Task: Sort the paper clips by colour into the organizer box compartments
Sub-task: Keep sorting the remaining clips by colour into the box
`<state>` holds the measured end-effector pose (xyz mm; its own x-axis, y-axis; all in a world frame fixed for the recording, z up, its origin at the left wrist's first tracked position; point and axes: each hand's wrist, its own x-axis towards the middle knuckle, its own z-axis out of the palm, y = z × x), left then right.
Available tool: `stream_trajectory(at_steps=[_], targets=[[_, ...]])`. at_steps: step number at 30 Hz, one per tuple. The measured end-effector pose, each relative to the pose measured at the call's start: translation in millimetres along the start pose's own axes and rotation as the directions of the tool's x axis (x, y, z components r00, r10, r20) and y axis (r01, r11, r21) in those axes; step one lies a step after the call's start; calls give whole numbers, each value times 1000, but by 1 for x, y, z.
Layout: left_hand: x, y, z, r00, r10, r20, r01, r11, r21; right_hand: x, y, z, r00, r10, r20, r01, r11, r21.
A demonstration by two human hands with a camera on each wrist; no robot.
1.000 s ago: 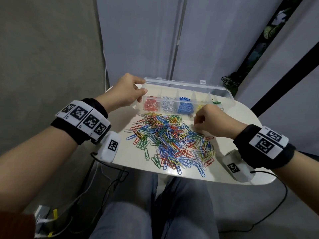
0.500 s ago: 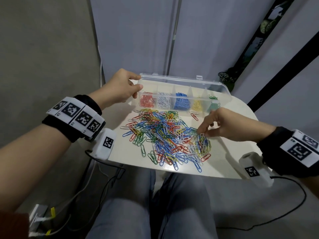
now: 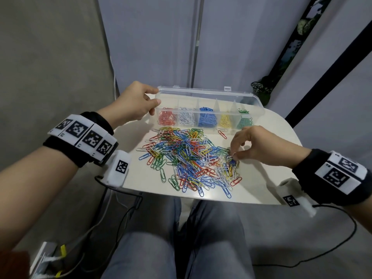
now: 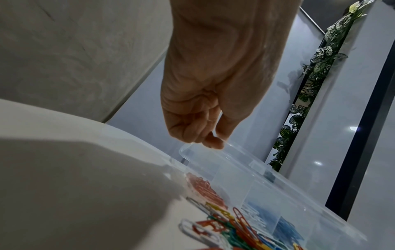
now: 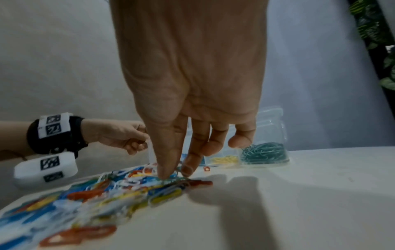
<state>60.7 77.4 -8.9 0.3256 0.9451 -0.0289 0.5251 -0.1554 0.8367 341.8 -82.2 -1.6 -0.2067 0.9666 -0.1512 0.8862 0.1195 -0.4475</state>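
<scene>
Five compartments of the organizer box [image 3: 209, 117] held sorted clips. Your right hand [image 3: 259, 146] had come down from beside the box to the mixed pile [image 3: 189, 158] on the worktop [image 3: 271, 184], fingers [image 5: 164, 169] pinching there; which clip, unclear. Your left hand [image 3: 134, 105] kept gripping the box's end.
</scene>
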Motion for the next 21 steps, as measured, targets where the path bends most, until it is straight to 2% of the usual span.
stream_trajectory(at_steps=[4, 8, 21], targets=[[1, -1, -1, 1000, -1, 2, 1, 1000, 1, -8, -3, -8, 1000, 4, -4, -3, 993, 119], [2, -2, -1, 1000, -3, 3, 3, 1000, -4, -17, -5, -1, 986, -57, 156, 34, 989, 144], [2, -2, 0, 1000, -3, 8, 3, 1000, -13, -7, -10, 9, 989, 33, 146, -31, 999, -15]])
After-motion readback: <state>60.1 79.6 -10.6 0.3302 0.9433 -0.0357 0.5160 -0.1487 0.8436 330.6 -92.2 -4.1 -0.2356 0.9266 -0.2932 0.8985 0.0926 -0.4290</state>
